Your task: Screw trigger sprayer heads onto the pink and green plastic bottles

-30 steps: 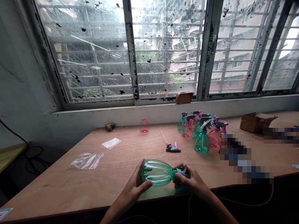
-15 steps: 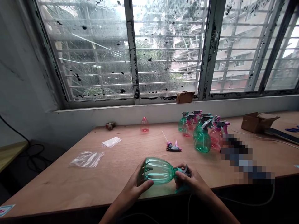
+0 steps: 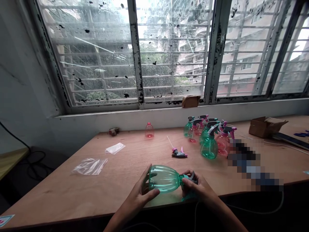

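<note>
A clear green spray bottle (image 3: 165,178) lies sideways in the air between my hands, just above the table's front edge. Around its base curl the fingers of my left hand (image 3: 145,188), the thumb along the near side. My right hand (image 3: 194,185) grips the dark grey and teal spray head (image 3: 189,178) at the bottle's neck; part of that head is hidden by the fingers. On the table beyond lies a loose pink and grey spray head (image 3: 179,152) with a thin tube. Farther back stands a pink bottle (image 3: 149,130) without a sprayer.
Several green and pink spray bottles (image 3: 209,146) stand grouped at the right rear. Clear plastic bags (image 3: 90,166) lie at left on the wooden table (image 3: 79,196). An open cardboard box (image 3: 266,126) sits at far right, with a blurred patch before it.
Hardly anything differs. My hands hold the green bottle in nearly the same pose; the whole view has shifted very slightly.
</note>
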Motion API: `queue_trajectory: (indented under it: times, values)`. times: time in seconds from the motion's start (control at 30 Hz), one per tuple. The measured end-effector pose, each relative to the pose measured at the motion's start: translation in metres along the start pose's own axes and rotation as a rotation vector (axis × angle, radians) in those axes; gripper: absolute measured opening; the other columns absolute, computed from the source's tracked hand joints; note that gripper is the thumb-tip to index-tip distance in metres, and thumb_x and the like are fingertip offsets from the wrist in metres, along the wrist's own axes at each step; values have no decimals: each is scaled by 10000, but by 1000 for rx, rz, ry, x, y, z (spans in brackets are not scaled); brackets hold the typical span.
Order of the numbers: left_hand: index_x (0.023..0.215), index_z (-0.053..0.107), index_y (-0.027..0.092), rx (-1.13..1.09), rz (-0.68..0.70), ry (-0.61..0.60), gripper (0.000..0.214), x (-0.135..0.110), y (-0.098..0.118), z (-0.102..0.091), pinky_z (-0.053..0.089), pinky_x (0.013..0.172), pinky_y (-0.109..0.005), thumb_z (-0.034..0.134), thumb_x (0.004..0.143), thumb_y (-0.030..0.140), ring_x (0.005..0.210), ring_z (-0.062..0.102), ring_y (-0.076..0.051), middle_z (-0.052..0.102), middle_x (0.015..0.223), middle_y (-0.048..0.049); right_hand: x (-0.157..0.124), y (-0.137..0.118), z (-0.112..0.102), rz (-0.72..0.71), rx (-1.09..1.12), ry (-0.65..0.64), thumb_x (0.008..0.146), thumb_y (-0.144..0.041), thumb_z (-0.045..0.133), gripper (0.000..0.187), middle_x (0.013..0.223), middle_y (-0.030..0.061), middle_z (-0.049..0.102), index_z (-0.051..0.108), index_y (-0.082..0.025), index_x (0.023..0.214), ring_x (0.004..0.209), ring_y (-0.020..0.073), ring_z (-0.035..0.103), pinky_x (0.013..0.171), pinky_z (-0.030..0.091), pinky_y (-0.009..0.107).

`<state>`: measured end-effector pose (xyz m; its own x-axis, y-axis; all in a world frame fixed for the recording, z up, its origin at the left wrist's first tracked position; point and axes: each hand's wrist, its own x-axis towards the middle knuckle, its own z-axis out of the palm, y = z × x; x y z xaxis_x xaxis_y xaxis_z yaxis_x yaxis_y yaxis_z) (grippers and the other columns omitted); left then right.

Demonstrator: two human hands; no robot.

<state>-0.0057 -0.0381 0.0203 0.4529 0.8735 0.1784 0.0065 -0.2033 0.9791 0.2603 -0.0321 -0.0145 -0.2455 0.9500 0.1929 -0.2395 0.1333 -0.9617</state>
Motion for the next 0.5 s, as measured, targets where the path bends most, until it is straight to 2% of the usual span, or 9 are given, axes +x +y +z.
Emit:
queue_trajectory:
  times: [0.17,0.27,0.37,0.43,0.5]
  values:
    - [1519,128,329,-24,45,-37,943,-1,0,3,281,1164,-474,744,808,278,1377,395,-295,410,1505,-89,0,-3,0,1,-37,9,760,-503,739,414,603,-5,682,580,-167,943,531,180,667,522,515,270]
    - [1519,153,305,-17,26,0,933,-2,2,4,288,1162,-488,748,801,323,1394,362,-316,405,1511,-100,-1,-5,0,-4,-48,17,756,-515,736,419,597,-9,675,581,-170,938,526,182,666,518,521,275]
    - [1504,248,260,27,17,-5,799,-1,3,3,270,1174,-484,688,847,378,1426,301,-321,417,1509,-106,-2,-6,2,1,-44,15,755,-515,737,418,603,-9,673,583,-171,936,530,179,665,520,524,275]
    - [1496,266,280,46,34,-5,781,0,1,3,269,1177,-477,694,847,351,1428,297,-320,361,1547,-85,-2,-7,2,4,-39,19,755,-512,738,420,609,-8,674,585,-169,944,534,178,664,526,525,276]
    - [1505,213,325,38,56,-9,848,0,0,3,289,1167,-471,723,826,310,1417,322,-316,300,1577,-66,-3,-7,3,2,-33,28,752,-512,740,426,613,-7,675,588,-167,952,534,176,664,529,525,276]
